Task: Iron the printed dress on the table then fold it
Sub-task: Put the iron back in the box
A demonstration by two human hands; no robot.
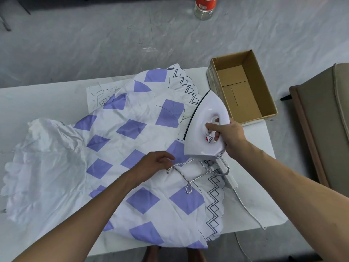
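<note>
A white dress (117,159) printed with purple diamonds lies crumpled across the white table (37,103), its zigzag-trimmed hem toward the right. My right hand (229,137) grips the handle of a white iron (203,121), which is tilted on its side above the dress's right part. The iron's braided cord (190,178) loops over the fabric. My left hand (154,165) rests on the dress and pinches the cord near its left end.
An open cardboard box (241,86) stands at the table's far right corner. A power strip (226,173) lies at the right edge with a white cable hanging off. A bottle (204,7) stands on the floor beyond. A beige sofa (324,120) is on the right.
</note>
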